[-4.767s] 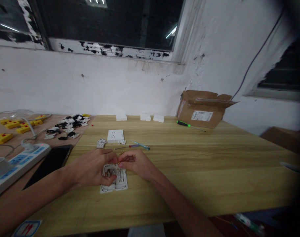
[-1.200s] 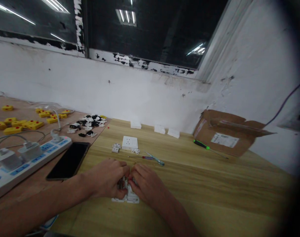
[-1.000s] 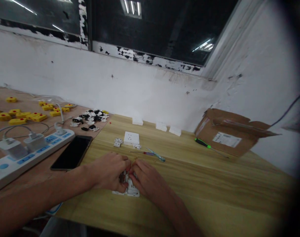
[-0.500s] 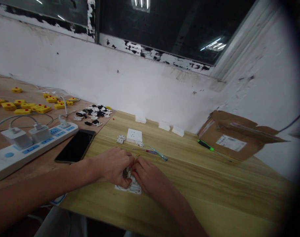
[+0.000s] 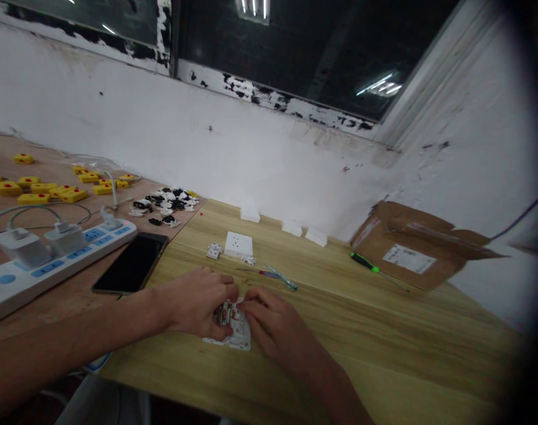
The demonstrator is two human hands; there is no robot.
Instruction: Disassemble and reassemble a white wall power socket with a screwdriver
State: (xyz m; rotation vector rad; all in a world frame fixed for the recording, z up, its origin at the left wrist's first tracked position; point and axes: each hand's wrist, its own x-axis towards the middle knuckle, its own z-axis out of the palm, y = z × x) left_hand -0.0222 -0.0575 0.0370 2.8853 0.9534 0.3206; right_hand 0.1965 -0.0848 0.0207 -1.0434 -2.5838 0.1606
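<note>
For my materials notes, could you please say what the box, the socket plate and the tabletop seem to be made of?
The box looks like matt brown cardboard, going by its creased, ragged flaps. The socket plate seems smooth white plastic, from its even colour and crisp edges. The tabletop looks satin, with long streaky wood grain; solid wood or laminate, I can't tell.

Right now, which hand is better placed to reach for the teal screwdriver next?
Probably the right: the right hand is nearer the teal screwdriver, with just its fingertips at the edge of the white housing. The left hand is farther off and holds the housing.
</note>
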